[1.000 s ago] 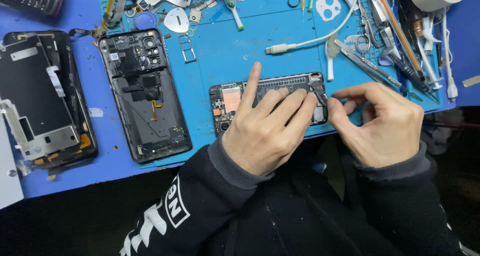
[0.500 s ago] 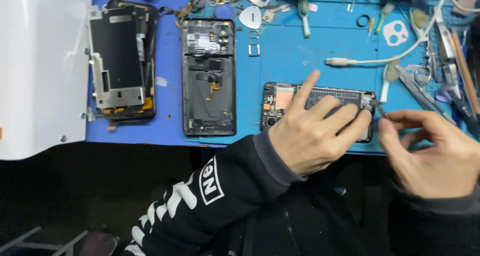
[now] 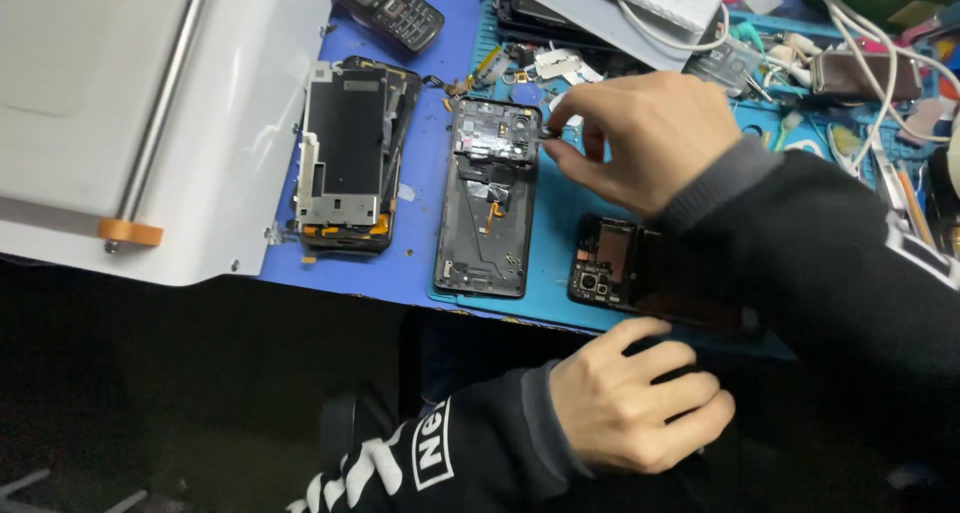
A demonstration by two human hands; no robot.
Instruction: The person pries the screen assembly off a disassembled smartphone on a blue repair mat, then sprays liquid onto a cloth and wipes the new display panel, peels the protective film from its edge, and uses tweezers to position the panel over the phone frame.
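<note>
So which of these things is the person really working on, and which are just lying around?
In use:
- right hand, fingertips at the top edge of the open black phone shell
- opened phone, lying under the right forearm
- left hand, resting at the mat's near edge

Lying about:
- stripped phone frame
- old keypad phone
- white cables
- white panel

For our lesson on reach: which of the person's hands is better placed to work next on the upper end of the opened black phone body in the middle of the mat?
Right. The right hand has its fingertips at the phone body's upper edge; the left hand rests off the mat, near the table's front edge.
</note>
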